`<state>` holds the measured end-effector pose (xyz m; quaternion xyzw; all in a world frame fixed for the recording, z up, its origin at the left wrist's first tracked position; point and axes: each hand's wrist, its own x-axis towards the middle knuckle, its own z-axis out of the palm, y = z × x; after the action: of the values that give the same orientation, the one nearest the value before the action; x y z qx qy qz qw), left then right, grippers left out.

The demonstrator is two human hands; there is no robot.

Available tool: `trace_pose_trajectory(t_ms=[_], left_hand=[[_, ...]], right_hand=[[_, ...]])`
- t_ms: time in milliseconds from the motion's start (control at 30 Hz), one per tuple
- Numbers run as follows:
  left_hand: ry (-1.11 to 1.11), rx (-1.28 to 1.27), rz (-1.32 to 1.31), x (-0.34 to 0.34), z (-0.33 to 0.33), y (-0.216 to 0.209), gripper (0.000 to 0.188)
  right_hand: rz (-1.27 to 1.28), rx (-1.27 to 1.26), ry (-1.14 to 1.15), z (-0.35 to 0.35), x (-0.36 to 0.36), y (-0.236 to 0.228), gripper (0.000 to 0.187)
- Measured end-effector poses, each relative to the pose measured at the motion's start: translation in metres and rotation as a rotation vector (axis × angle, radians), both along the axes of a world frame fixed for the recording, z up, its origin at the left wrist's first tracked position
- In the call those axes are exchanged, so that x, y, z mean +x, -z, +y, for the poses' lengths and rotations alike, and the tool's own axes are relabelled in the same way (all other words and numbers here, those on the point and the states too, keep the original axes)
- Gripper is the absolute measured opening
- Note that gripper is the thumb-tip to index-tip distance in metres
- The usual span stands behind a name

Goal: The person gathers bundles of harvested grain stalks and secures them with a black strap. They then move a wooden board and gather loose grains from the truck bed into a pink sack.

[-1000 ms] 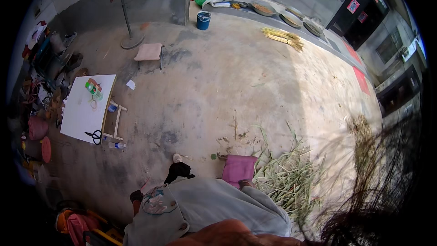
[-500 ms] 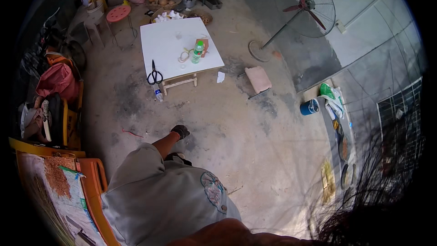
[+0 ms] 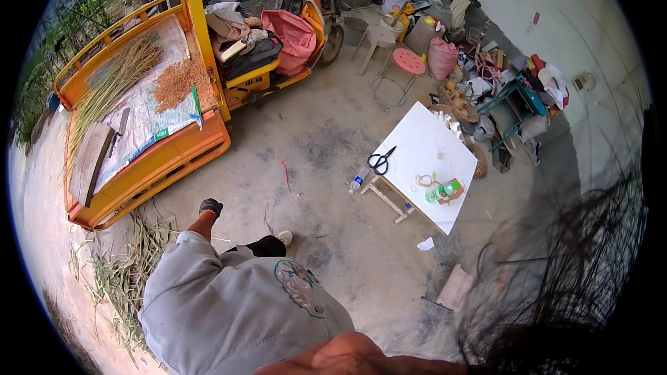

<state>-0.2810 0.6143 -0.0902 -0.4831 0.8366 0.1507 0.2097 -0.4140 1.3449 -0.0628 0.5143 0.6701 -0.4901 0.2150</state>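
My left hand (image 3: 210,207), in a dark glove, hangs beside my grey-sleeved body at the lower left. Its fingers look curled in, and nothing shows in them. The hand touches nothing and is nearest to the yellow-orange cargo tricycle (image 3: 224,147). On the tricycle's bed lie a bundle of long dry stalks (image 3: 121,76), a heap of reddish-brown grain (image 3: 182,85) on sheeting, and a curved wooden board (image 3: 90,163). Dry leaves and stalks (image 3: 125,274) are strewn on the ground below it. My right hand is out of view.
A white table (image 3: 417,146) at the right bears black-handled scissors (image 3: 381,161) and a green-capped bottle (image 3: 443,192). A padded stool (image 3: 455,288) stands nearer. A red-topped stool (image 3: 408,61) and piled sacks are farther back. A plastic bottle (image 3: 358,180) lies on the floor.
My view has swung left, so the table now sits farther right and the tricycle bed shows fully. The fan has left the view. My left hand is now closer to the tricycle.
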Motion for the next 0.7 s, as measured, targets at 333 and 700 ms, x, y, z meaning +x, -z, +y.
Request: trace_pose_trajectory(t_ms=[333, 700], left_hand=[[-0.858, 0.694, -0.034, 0.197, 0.123, 0.016, 0.020], [-1.295, 0.612, 0.841, 0.043, -0.035, -0.011, 0.018]], right_hand=[[0.165, 0.220, -0.467, -0.114, -0.248, -0.004, 0.014], [0.059, -0.032, -1.897, -0.627, -0.312, -0.034, 0.024]])
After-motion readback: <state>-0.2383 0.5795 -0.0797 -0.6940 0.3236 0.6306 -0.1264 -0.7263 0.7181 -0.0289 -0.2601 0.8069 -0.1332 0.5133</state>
